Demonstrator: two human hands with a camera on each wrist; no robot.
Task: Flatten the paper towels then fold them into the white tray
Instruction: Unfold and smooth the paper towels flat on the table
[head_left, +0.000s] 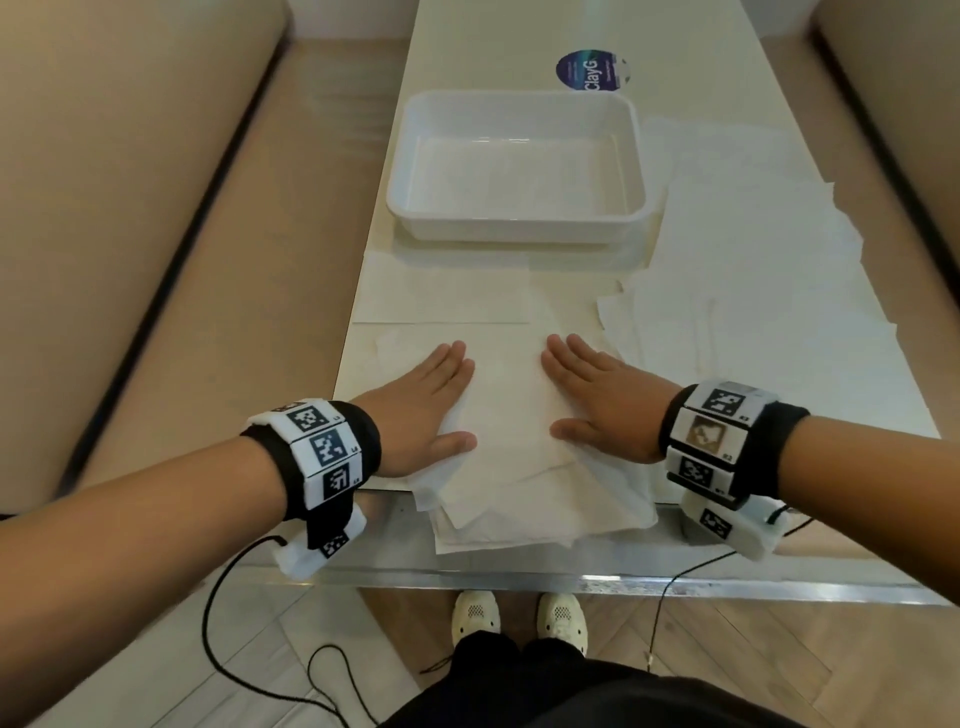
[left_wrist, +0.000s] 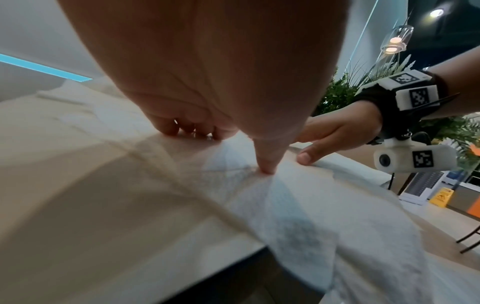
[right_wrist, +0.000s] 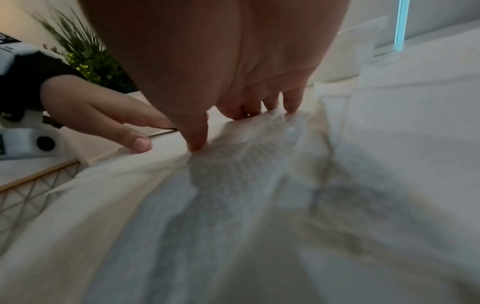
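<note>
A white paper towel (head_left: 511, 421) lies on the near end of the long table, its lower part hanging over the front edge. My left hand (head_left: 434, 400) lies flat on its left side, fingers straight, thumb (left_wrist: 267, 164) pressing into the sheet (left_wrist: 298, 205). My right hand (head_left: 592, 395) presses flat on its right side, and its thumb (right_wrist: 197, 142) digs into the towel (right_wrist: 246, 185). The white tray (head_left: 519, 228) stands just beyond the towel and looks empty. Another sheet (head_left: 447, 296) lies flat between the tray and my hands.
Several more paper towels (head_left: 753, 270) are spread over the table's right side, beside the tray. A round dark sticker (head_left: 589, 70) marks the tabletop behind the tray. Beige bench seats (head_left: 130, 208) run along both sides. Black cables hang below the table's front edge.
</note>
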